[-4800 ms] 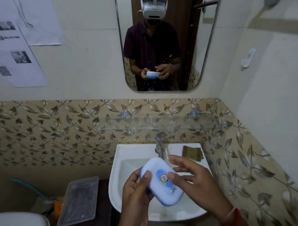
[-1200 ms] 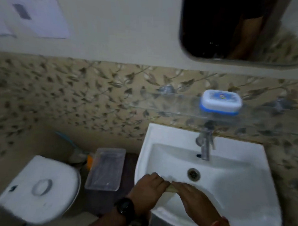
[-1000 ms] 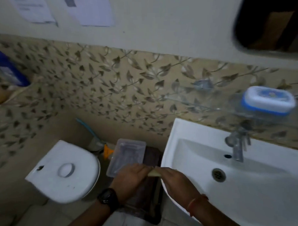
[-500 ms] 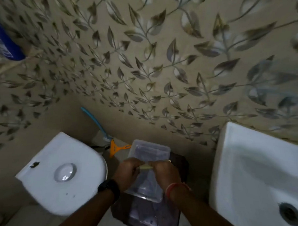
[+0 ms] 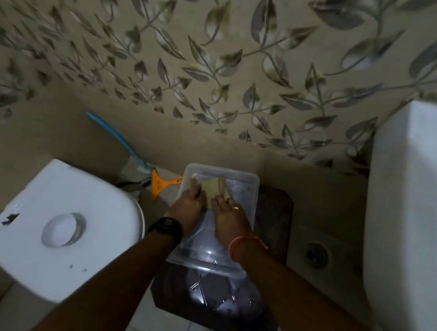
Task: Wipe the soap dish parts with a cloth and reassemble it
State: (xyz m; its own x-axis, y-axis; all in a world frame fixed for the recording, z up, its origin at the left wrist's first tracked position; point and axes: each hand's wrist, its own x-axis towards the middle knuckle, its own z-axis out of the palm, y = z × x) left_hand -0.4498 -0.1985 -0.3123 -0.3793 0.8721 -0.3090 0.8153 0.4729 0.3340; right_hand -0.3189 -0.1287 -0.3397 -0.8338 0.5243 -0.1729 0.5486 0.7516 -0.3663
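Our left hand (image 5: 187, 206) curled its fingers over the left edge of the folded cloth (image 5: 211, 190), and our right hand (image 5: 227, 215) pinched the right edge; both were closed on the cloth, with nothing else in either. The cloth was stretched between them at the far end of the clear plastic tray (image 5: 255, 191), low inside its walls (whether it touched the tray floor we could not tell). The tray sat on a dark stool (image 5: 273, 209), with the toilet cistern (image 5: 62, 209) to the left and the sink (image 5: 409, 196) to the right; a blue brush (image 5: 114, 134) and an orange scraper (image 5: 159, 185) lay by the wall beyond.

The soap dish was nowhere in view, so we could not check its parts or whether it was back together. Judging by the cloth being set in a tray away from the sink, we took the wiping to be finished; only releasing the cloth seemed left.
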